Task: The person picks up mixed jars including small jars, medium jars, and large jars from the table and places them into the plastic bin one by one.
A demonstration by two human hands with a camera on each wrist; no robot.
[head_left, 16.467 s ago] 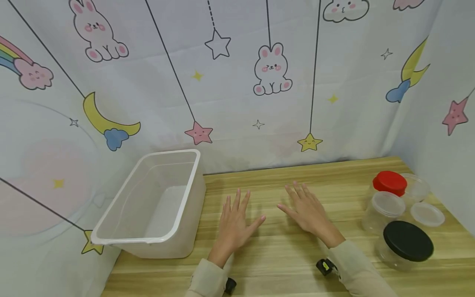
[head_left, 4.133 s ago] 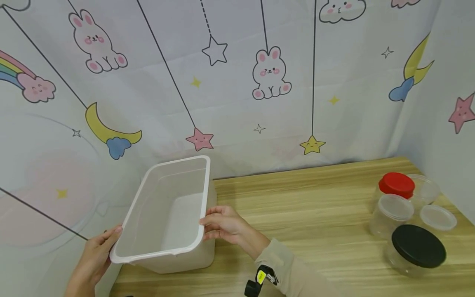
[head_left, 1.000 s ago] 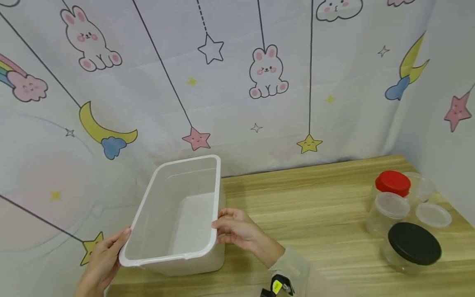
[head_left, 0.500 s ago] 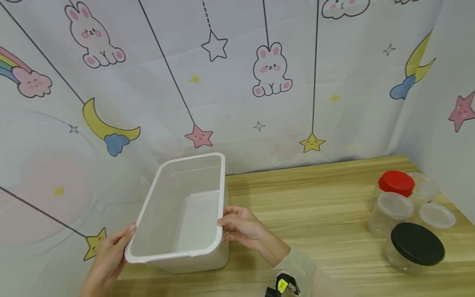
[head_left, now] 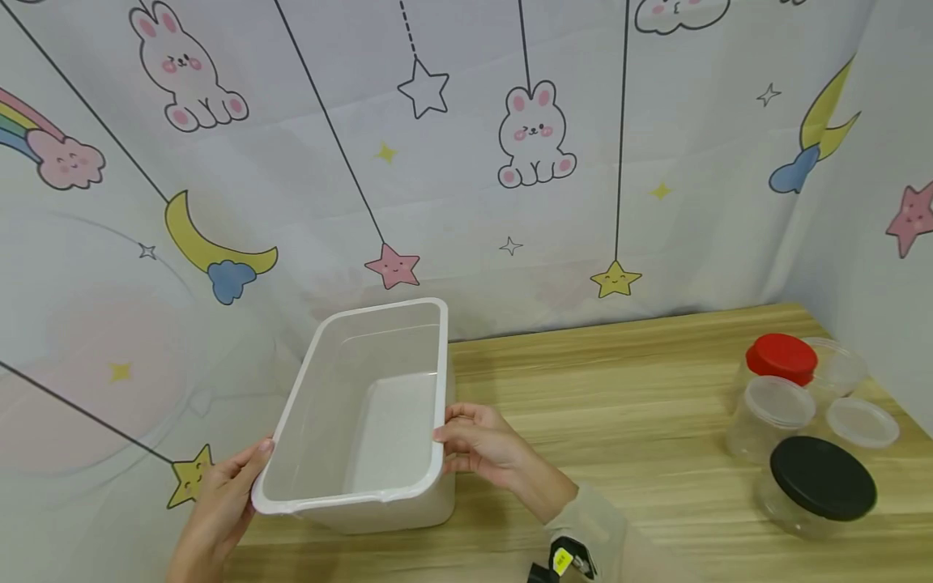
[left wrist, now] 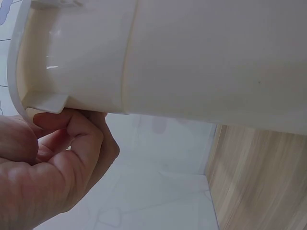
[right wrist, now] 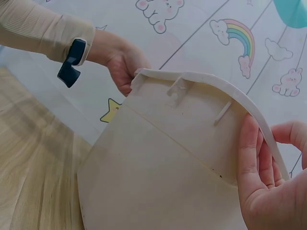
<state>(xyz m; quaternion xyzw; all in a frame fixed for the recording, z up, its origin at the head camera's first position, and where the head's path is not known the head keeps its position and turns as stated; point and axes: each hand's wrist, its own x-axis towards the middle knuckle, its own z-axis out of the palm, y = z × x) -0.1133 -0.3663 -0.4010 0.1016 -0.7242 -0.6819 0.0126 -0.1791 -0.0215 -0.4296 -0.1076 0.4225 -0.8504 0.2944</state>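
Note:
A white rectangular plastic tub (head_left: 386, 518) stands at the left of the wooden table, its bare inside visible in the head view. My left hand (head_left: 219, 502) holds the rim at the near left corner, thumb on top. On the opposite long side, my right hand (head_left: 484, 445) pinches the rim near the front. Curled fingers of the left hand (left wrist: 62, 163) reach under the lip of the tub (left wrist: 192, 57) in the left wrist view. From the right wrist, the right hand (right wrist: 261, 182) has thumb and fingers on either side of the rim.
On the table's right are a red-lidded jar (head_left: 781, 360), a clear-lidded jar (head_left: 774, 421), another clear container (head_left: 838, 368), a flat clear lid (head_left: 862, 423) and a black-lidded jar (head_left: 822, 478). A printed curtain (head_left: 466, 202) hangs behind the table and along its sides.
Long before, both hands were spread over the table, off the tub. Since gripping its rim, they have shifted it to the right, a little more over the last second. The jars have stayed put.

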